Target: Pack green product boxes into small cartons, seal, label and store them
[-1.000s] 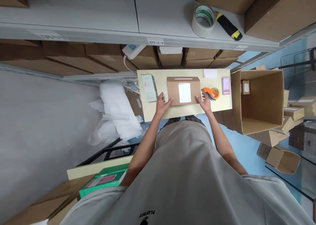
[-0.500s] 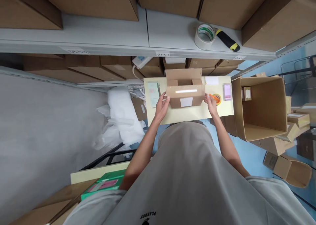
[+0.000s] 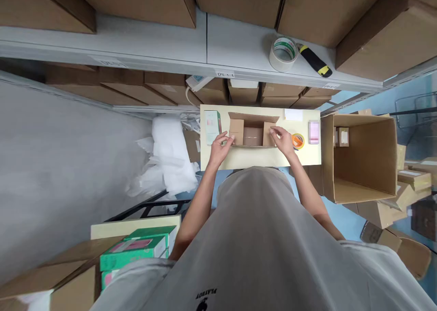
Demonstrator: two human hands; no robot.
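Note:
A small cardboard box (image 3: 253, 137) stands on the pale yellow table (image 3: 252, 158) in front of me, its top facing up and its inside visible between two folded side flaps. My left hand (image 3: 221, 150) is at the box's left front corner, thumb and fingers closed on the edge. On the right flap (image 3: 269, 134), my right hand (image 3: 282, 140) grips with bent fingers. A green and white carton (image 3: 212, 126) lies just left of the box. Close to the right hand lies a yellow tape roll (image 3: 298, 141) with something orange in it.
A white paper (image 3: 293, 114) and a pink-topped pad (image 3: 313, 132) lie on the table. A large open carton (image 3: 365, 158) stands at its right. Overhead, the shelf holds a tape roll (image 3: 283, 54) and a utility knife (image 3: 314, 60). White wrapping (image 3: 172, 156) hangs at left.
The box has turned from its labelled side facing me to its opening facing up. My right hand has moved up and inward onto the right flap; my left hand stays at the left side.

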